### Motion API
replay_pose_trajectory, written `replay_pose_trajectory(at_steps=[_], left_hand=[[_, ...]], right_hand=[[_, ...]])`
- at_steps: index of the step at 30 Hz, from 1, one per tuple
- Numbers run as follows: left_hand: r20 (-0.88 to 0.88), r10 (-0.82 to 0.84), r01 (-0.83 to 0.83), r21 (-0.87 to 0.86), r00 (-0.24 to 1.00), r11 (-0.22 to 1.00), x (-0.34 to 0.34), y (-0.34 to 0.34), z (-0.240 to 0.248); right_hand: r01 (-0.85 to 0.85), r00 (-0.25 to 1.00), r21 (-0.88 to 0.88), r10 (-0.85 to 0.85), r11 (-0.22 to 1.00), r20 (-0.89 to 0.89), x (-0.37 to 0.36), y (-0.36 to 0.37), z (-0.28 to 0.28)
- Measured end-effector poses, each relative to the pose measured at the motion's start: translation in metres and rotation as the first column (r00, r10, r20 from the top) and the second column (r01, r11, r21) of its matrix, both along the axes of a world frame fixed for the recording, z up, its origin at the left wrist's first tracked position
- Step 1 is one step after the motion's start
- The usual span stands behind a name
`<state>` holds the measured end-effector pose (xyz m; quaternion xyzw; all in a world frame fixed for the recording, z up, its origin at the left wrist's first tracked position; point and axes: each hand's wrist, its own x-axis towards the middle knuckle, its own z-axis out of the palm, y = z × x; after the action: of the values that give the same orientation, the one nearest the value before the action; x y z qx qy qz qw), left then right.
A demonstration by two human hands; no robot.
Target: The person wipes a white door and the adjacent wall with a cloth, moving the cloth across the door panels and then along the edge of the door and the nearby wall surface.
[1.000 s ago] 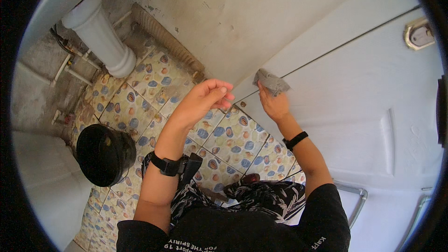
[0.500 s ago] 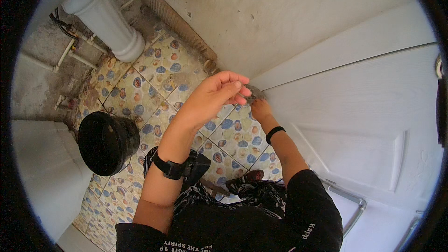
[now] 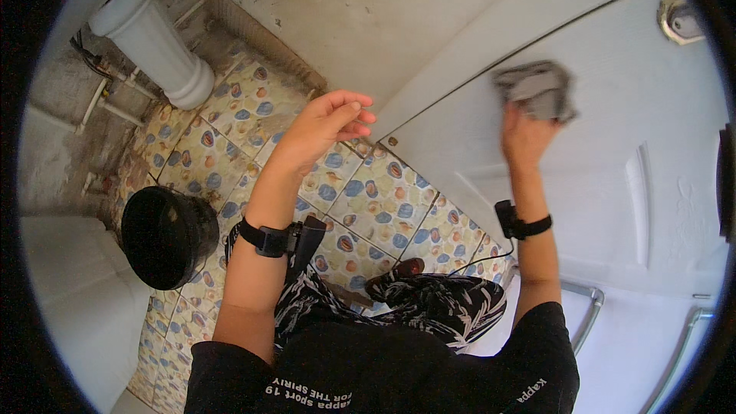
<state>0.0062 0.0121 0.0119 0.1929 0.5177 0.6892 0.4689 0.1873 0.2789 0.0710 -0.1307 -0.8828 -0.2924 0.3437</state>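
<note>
At your far left, thin pale water pipes (image 3: 100, 107) run along the bare wall beside a fluted white basin pedestal (image 3: 162, 50), which stands on the floor, presumably to carry a basin above. Below it, a black plastic bucket (image 3: 205, 231) sits mouth up on the shell-patterned floor tiles (image 3: 376, 203), seemingly put to one side to keep your footing free; its inside is too dark to read.

Your left hand (image 3: 335, 124) hangs over the tiles with the fingers loosely curled, thumb near them and nothing in their grasp; it looks held out for balance.

To its right, your right hand (image 3: 529, 142) has hold of a grey cloth (image 3: 543, 88), bunched and blurred, against the white panelled door (image 3: 583, 161), near the long seam. The hand lies behind the folds, probably so the cloth takes the contact; how the fingertips sit is hidden. The metal lock plate (image 3: 681, 21) is farther right.

As for writing, your black T-shirt (image 3: 414, 372) carries pale lettering upside down across the chest, then one slanted word on the right sleeve.
</note>
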Motion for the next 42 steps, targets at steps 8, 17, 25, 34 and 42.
replay_pose_trajectory(at_steps=[8, 17, 25, 34, 42], left_hand=[[-0.031, 0.003, -0.006, -0.091, 1.0, 0.996, 0.001, 0.004, -0.002], [-0.027, -0.043, 0.041, -0.061, 0.999, 0.997, 0.003, 0.006, -0.006], [-0.027, -0.06, 0.058, -0.063, 0.998, 0.996, 0.007, 0.013, -0.004], [-0.045, -0.067, 0.064, -0.065, 0.997, 0.996, 0.005, 0.013, -0.002], [-0.052, -0.084, 0.08, -0.077, 0.995, 0.994, 0.004, 0.012, -0.005]], right_hand=[[0.164, 0.986, 0.114, -0.167, 0.98, 0.018, 0.01, 0.019, -0.023], [0.097, 0.77, -0.294, 0.116, 0.951, 0.628, 0.039, 0.015, -0.204], [0.178, 0.598, -0.307, 0.145, 0.935, 0.788, 0.049, 0.02, -0.315], [0.099, 0.911, -0.129, -0.037, 0.987, 0.411, 0.03, 0.008, -0.125], [0.077, 0.826, -0.234, 0.07, 0.969, 0.56, 0.025, 0.013, -0.18]])
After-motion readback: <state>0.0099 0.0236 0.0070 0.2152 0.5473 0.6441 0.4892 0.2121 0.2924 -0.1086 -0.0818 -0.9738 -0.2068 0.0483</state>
